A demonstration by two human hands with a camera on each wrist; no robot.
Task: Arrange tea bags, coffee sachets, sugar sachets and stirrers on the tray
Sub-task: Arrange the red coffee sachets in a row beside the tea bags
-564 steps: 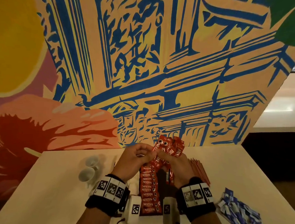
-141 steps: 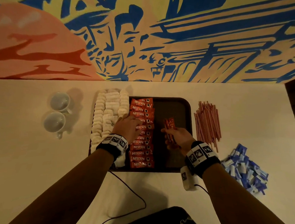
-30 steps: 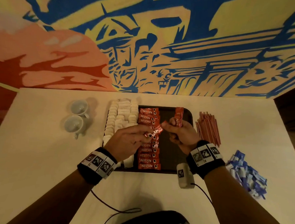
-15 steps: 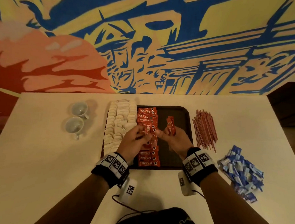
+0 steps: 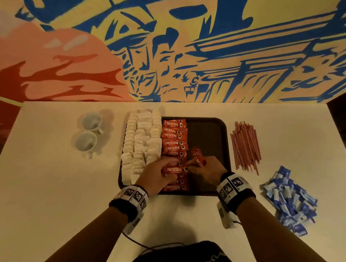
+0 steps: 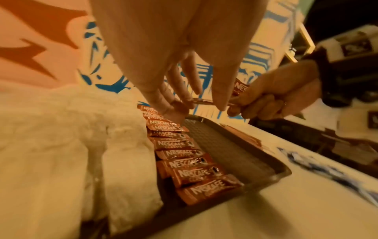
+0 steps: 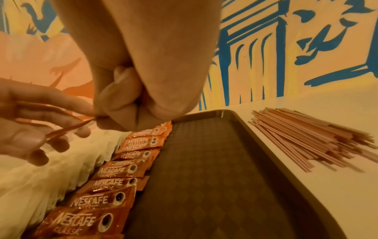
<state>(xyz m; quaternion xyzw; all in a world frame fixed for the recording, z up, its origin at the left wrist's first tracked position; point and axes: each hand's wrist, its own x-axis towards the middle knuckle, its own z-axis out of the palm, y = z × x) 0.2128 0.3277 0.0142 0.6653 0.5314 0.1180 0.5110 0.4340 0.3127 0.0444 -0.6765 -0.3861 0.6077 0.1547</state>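
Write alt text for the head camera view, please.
Over a dark tray, the left hand pinches one coffee sachet above the sachet row while the right hand holds spare sachets. Tea bags fill the tray's left.

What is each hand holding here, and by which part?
The left hand pinches one coffee sachet by its left end. The right hand grips a small bunch of sachets by their lower ends.

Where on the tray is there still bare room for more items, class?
The tray's right half is bare, between the coffee sachet column and the right rim. The left is crowded with tea bags. Both hands hover over the near middle.
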